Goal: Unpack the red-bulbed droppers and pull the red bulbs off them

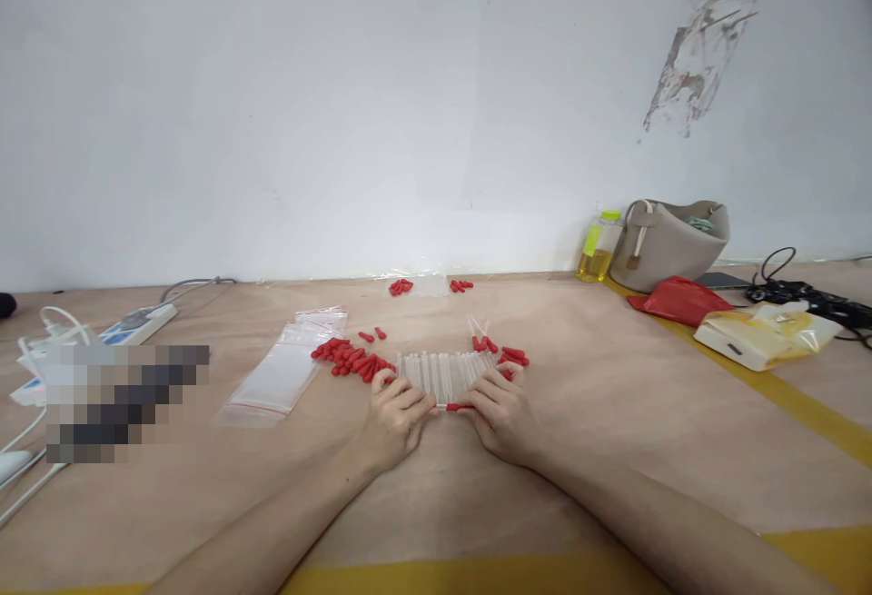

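My left hand (395,418) is closed on one end of a thin clear dropper tube (441,407). My right hand (502,415) pinches a red rubber bulb (455,407) that meets the tube's other end; how far it sits over the tube I cannot tell. Just beyond my fingers lies a row of clear tubes (440,375) side by side. A heap of red bulbs (354,360) is left of the row. At its right are more red bulbs (516,356) and a few droppers (480,341), with bulbs fitted on tubes.
Zip bags (276,377) lie left of the bulbs. Two small red groups rest on clear bags (431,285) by the wall. At left is a power strip (140,327) with cables; at right, a bottle (599,248), grey bag (671,245), red pouch (681,302) and tissue pack (763,336).
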`<state>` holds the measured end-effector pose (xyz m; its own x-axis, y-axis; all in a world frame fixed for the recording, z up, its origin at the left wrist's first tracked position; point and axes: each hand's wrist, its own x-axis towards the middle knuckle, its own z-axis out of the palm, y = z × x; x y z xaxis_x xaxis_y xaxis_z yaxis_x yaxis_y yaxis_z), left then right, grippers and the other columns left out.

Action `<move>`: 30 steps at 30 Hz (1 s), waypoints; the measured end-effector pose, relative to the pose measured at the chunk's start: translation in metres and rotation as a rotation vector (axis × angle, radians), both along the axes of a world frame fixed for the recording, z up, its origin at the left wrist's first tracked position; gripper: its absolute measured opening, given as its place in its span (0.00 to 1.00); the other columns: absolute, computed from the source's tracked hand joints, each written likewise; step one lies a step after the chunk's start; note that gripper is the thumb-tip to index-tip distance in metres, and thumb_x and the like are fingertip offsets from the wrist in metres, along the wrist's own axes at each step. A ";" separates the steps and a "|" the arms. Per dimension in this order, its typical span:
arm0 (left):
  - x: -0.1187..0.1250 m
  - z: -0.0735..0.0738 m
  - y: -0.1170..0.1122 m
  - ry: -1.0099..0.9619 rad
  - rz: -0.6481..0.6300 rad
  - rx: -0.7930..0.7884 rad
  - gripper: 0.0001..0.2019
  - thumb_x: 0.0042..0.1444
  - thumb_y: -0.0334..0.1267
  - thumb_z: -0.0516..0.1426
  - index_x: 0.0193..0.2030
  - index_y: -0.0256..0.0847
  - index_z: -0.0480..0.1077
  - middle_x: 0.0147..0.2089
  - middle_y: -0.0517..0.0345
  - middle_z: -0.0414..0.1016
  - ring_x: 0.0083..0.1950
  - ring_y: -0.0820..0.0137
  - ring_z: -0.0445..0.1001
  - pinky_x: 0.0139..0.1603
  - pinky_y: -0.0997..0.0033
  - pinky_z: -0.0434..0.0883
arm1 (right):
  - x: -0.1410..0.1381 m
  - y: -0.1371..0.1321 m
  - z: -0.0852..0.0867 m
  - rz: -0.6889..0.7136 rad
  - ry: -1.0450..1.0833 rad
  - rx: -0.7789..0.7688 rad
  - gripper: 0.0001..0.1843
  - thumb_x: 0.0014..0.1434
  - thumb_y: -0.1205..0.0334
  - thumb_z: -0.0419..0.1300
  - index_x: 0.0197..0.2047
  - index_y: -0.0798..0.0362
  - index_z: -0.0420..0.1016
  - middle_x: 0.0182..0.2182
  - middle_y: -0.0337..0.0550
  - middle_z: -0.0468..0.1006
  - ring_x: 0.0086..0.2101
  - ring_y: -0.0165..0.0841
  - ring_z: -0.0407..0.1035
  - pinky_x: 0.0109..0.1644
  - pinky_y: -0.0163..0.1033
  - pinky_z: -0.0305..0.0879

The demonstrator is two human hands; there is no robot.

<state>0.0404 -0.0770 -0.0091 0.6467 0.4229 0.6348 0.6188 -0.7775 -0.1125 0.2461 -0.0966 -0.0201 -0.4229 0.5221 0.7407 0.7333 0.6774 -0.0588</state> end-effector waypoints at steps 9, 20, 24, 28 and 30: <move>-0.001 0.002 -0.004 -0.001 -0.031 0.010 0.09 0.57 0.33 0.49 0.33 0.42 0.71 0.24 0.59 0.70 0.30 0.71 0.64 0.41 0.61 0.58 | 0.003 -0.005 0.001 0.046 -0.035 -0.014 0.09 0.56 0.67 0.51 0.33 0.50 0.72 0.24 0.38 0.72 0.32 0.30 0.60 0.46 0.45 0.45; -0.032 -0.008 0.024 -0.236 0.177 -0.096 0.14 0.59 0.34 0.45 0.46 0.38 0.68 0.33 0.53 0.68 0.35 0.70 0.68 0.36 0.72 0.68 | 0.055 0.033 0.000 -0.071 0.588 -0.242 0.11 0.57 0.58 0.51 0.39 0.52 0.72 0.33 0.45 0.69 0.33 0.32 0.65 0.36 0.37 0.63; -0.028 -0.012 0.032 -0.221 0.225 -0.071 0.17 0.57 0.30 0.44 0.52 0.35 0.64 0.35 0.51 0.64 0.35 0.69 0.67 0.36 0.71 0.68 | 0.073 0.050 -0.003 -0.236 0.741 -0.337 0.16 0.55 0.57 0.51 0.42 0.55 0.73 0.35 0.47 0.68 0.30 0.30 0.65 0.33 0.36 0.65; -0.025 -0.013 0.037 -0.203 0.242 -0.039 0.14 0.57 0.30 0.45 0.43 0.35 0.70 0.32 0.53 0.63 0.32 0.70 0.66 0.32 0.72 0.67 | 0.088 0.059 -0.005 -0.361 0.847 -0.383 0.17 0.50 0.57 0.54 0.41 0.58 0.72 0.30 0.45 0.71 0.27 0.29 0.65 0.31 0.36 0.64; -0.024 -0.012 0.039 -0.181 0.246 -0.004 0.14 0.57 0.30 0.45 0.41 0.36 0.70 0.31 0.53 0.65 0.32 0.70 0.67 0.32 0.72 0.67 | 0.092 0.062 -0.006 -0.375 0.883 -0.395 0.17 0.48 0.55 0.57 0.38 0.58 0.70 0.27 0.43 0.71 0.26 0.29 0.64 0.29 0.35 0.64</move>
